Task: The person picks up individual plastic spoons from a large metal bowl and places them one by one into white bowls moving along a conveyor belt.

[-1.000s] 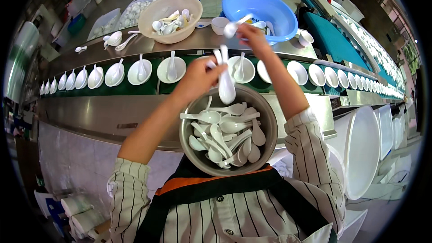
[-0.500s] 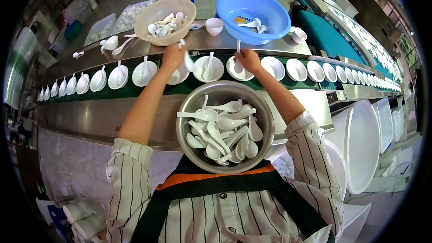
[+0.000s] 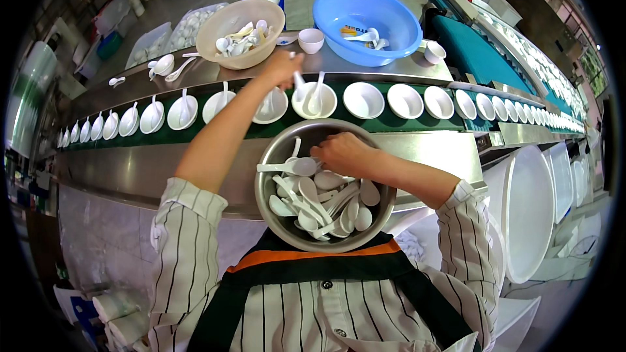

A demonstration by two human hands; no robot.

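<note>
My left hand [image 3: 283, 69] is closed around a white soup spoon [image 3: 298, 83], which hangs over a white bowl [image 3: 314, 112] on the green conveyor belt. Another spoon [image 3: 316, 99] lies in that same bowl, its handle pointing away from me. Down in a steel basin [image 3: 262, 189] against my body, my right hand [image 3: 345, 155] has its fingers curled among a heap of white spoons [image 3: 316, 199]; what they grip is hidden. Bowls left of my left hand hold one spoon each. To the right, a bowl [image 3: 364, 100] and those past it contain no spoon.
Behind the belt, a steel ledge carries a beige basin [image 3: 210, 44] with spoons, a blue basin [image 3: 368, 19] with a few spoons, a small cup [image 3: 311, 41] and a bowl [image 3: 434, 53]. A teal conveyor [image 3: 479, 49] runs at the right. Large white tubs [image 3: 529, 215] stand right of me.
The belt's bowls have shifted left. My right hand has let go of a spoon in a bowl and come back into the steel basin. My left hand has moved right with its spoon.
</note>
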